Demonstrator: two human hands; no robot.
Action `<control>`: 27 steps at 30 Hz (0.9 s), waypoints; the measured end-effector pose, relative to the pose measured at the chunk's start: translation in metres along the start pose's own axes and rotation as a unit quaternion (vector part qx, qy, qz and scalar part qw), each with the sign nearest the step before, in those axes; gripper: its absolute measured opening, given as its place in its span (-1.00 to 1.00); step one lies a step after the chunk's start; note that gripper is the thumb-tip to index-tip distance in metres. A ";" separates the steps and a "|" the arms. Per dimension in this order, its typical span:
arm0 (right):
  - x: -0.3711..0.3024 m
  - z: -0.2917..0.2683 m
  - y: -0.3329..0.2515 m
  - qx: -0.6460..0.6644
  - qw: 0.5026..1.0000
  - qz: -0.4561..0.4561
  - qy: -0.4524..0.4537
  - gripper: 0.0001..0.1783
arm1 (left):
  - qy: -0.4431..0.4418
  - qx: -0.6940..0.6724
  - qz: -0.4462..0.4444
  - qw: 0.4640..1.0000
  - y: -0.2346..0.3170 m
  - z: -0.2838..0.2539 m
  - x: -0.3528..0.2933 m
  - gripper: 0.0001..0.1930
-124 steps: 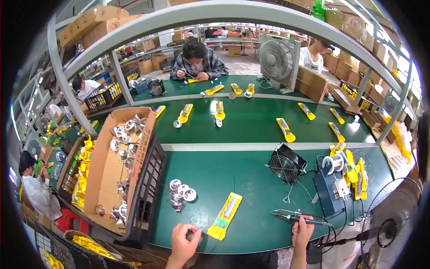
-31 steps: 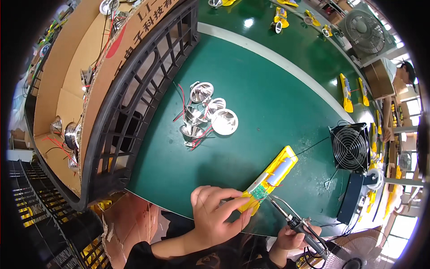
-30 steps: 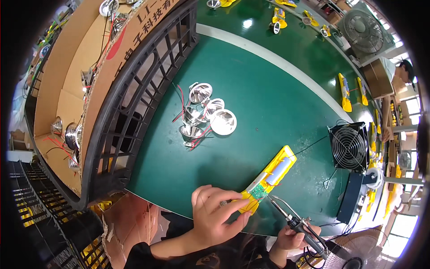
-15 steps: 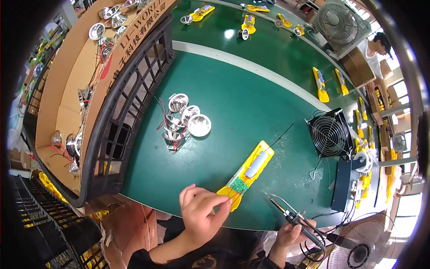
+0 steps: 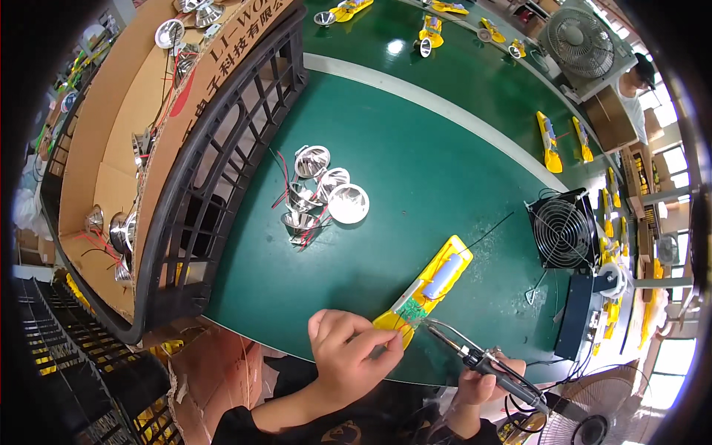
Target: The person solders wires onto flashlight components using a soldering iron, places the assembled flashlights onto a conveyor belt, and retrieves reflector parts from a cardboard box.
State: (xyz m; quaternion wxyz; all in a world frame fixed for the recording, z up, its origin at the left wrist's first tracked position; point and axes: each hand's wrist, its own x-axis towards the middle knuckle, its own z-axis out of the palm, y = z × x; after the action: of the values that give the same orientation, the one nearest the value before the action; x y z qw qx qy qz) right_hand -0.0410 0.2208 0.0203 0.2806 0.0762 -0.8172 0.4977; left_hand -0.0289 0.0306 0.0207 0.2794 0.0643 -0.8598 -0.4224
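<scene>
On the green bench lies a yellow plastic housing (image 5: 454, 256), slanting toward me. It carries a bluish cylindrical battery cell (image 5: 445, 276) and a small green circuit board (image 5: 412, 311). My left hand (image 5: 354, 354) is at its near end, thumb and forefinger pinched on a thin red wire (image 5: 405, 326) that runs to the board. In my right hand (image 5: 482, 384) is a soldering iron (image 5: 498, 371) with a thin metal tube alongside. Its tip is at the board's edge; whether it touches cannot be made out. A dark wire (image 5: 491, 232) sticks out past the housing's far end.
Several silvery reflector cups (image 5: 348, 204) with red and black wires sit left of centre. Beside them stands a black crate (image 5: 256, 122) with a cardboard box (image 5: 96, 167). A square black fan (image 5: 562, 231) and dark box unit (image 5: 575, 315) stand right. Beyond a pale strip (image 5: 437, 107) lie more yellow housings (image 5: 549, 141).
My right hand has brought the soldering iron left, so its tip is now at the circuit board. My left hand keeps its pinch near the housing. The whole view has shifted slightly.
</scene>
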 end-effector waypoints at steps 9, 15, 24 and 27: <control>-0.001 0.005 0.001 0.004 1.000 0.010 -0.012 -0.47 | -0.007 -0.022 -0.001 1.000 -0.005 0.000 -0.003 -0.79; 0.003 0.007 0.001 0.050 0.997 0.032 -0.046 -0.47 | -0.006 -0.014 -0.006 1.000 -0.006 0.001 -0.005 -0.78; 0.002 0.008 0.000 0.022 0.999 0.020 -0.029 -0.45 | -0.004 -0.013 -0.006 1.000 -0.008 0.002 -0.006 -0.78; -0.001 0.008 0.002 -0.011 1.000 -0.002 0.002 -0.44 | -0.002 -0.012 0.002 1.000 -0.007 0.002 -0.005 -0.77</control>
State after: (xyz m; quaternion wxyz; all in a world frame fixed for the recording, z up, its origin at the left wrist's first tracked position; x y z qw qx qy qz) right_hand -0.0445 0.2153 0.0154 0.2837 0.0735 -0.8220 0.4883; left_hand -0.0267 0.0292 0.0116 0.2797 0.0587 -0.8552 -0.4325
